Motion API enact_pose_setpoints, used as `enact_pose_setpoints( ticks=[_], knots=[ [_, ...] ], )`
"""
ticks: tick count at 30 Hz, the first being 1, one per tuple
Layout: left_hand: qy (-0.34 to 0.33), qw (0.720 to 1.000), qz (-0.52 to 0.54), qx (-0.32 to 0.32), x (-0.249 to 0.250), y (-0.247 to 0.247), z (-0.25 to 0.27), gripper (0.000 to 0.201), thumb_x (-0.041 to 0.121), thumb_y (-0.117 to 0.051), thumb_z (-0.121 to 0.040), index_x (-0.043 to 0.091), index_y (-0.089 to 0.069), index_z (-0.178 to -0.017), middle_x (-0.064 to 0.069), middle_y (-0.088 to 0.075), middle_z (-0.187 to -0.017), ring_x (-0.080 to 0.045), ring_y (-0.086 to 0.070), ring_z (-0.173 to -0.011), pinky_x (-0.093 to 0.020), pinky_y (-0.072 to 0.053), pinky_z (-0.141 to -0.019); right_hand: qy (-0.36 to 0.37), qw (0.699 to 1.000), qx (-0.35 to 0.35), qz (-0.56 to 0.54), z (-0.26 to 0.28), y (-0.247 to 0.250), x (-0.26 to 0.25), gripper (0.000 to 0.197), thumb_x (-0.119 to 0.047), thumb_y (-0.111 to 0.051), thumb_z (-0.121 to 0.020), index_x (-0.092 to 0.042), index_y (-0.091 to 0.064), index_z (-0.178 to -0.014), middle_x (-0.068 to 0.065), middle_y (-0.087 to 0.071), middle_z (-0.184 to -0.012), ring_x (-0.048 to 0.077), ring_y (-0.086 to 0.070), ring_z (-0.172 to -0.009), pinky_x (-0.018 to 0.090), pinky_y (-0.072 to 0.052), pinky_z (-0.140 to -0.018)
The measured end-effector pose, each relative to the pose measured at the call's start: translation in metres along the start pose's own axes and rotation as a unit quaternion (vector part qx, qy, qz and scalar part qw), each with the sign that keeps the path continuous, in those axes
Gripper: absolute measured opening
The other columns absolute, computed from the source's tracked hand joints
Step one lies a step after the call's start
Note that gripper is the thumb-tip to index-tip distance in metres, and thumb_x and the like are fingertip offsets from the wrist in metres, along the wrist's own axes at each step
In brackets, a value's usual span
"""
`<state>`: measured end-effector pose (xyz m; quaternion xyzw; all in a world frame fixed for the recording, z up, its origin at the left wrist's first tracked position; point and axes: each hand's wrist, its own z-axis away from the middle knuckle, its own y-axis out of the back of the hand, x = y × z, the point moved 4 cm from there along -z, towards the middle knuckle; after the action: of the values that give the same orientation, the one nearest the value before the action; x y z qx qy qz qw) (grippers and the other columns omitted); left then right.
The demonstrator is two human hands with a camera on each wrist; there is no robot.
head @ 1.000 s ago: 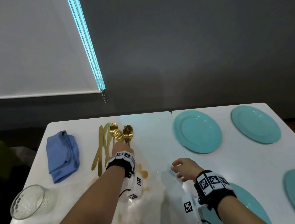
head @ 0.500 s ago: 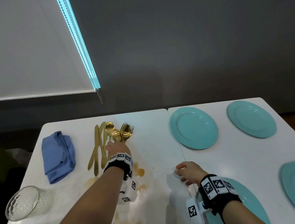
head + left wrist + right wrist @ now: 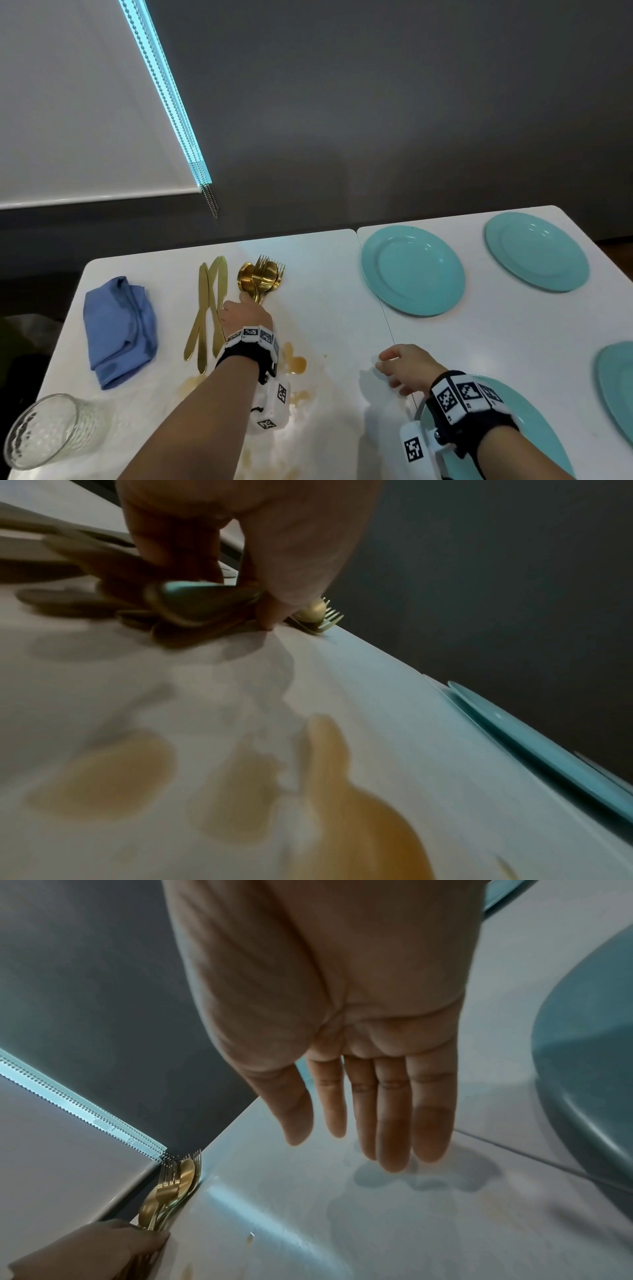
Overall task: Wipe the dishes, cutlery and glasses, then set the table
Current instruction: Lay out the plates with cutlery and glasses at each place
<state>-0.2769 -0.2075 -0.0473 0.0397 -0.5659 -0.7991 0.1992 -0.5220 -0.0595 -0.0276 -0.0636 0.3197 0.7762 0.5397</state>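
Note:
My left hand [image 3: 245, 308] grips the handles of a bunch of gold spoons and forks [image 3: 262, 277] near the far edge of the white table [image 3: 329, 308]. In the left wrist view the fingers [image 3: 178, 561] curl round the handles, and the spoon and fork heads [image 3: 318, 612] stick out beyond the thumb. Three gold knives [image 3: 209, 308] lie on the table just left of that hand. My right hand [image 3: 400, 366] hovers over the table with relaxed fingers [image 3: 394, 1123] and holds nothing. It is beside a teal plate [image 3: 524, 411] at the near edge.
A folded blue cloth [image 3: 118, 325] lies at the left, and a clear glass [image 3: 51, 431] stands at the near left corner. Brown spills [image 3: 296, 365] wet the table under my left wrist. More teal plates [image 3: 412, 270] [image 3: 536, 251] [image 3: 616, 387] sit on the right half.
My left hand has gathered the spoons and forks into a tighter bunch. The right hand has drifted slightly right, its fingers still relaxed.

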Motion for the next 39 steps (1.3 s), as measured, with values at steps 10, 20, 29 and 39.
enact_pose_setpoints(
  ticks=[10,20,29,39],
  knots=[
    [-0.037,0.992,0.062,-0.106,0.001,0.006,-0.009,0.019,0.017,-0.055,-0.087,0.005,-0.065,-0.099,-0.013,-0.063,-0.109,-0.03,-0.061,-0.106,-0.025,-0.045,-0.068,0.007,1.0,-0.01,-0.014,-0.004,-0.005,-0.002,0.024,-0.022,-0.056,-0.09,-0.014,-0.055,-0.113,0.0,-0.059,-0.087,0.014,-0.058,-0.073,0.022,-0.047,-0.06],
    [-0.006,0.989,0.127,-0.074,0.008,0.003,-0.011,0.023,0.009,-0.043,-0.094,-0.003,-0.052,-0.111,-0.021,-0.061,-0.115,-0.035,-0.06,-0.107,-0.036,-0.047,-0.084,0.001,0.999,-0.006,-0.033,-0.003,-0.006,0.004,0.008,-0.018,-0.053,-0.091,-0.014,-0.056,-0.097,0.001,-0.056,-0.079,0.015,-0.055,-0.066,0.023,-0.045,-0.056],
    [-0.1,0.889,0.347,-0.281,0.051,0.01,0.045,0.008,0.003,-0.041,-0.094,0.0,-0.046,-0.1,-0.008,-0.063,-0.071,-0.018,-0.063,-0.054,-0.018,-0.048,-0.041,0.057,0.998,0.003,-0.037,0.017,-0.005,-0.03,0.024,-0.021,-0.055,-0.092,-0.013,-0.055,-0.115,-0.001,-0.059,-0.088,0.014,-0.057,-0.074,0.023,-0.048,-0.062],
    [-0.217,0.847,0.328,-0.357,0.093,0.006,0.147,0.011,0.005,-0.046,-0.094,0.004,-0.049,-0.105,-0.003,-0.063,-0.076,-0.016,-0.063,-0.062,-0.028,-0.054,-0.06,0.127,0.987,0.048,-0.084,0.055,0.032,-0.035,0.019,-0.035,-0.052,-0.093,-0.017,-0.059,-0.094,0.0,-0.061,-0.086,0.015,-0.057,-0.073,0.026,-0.047,-0.065]
  ],
)
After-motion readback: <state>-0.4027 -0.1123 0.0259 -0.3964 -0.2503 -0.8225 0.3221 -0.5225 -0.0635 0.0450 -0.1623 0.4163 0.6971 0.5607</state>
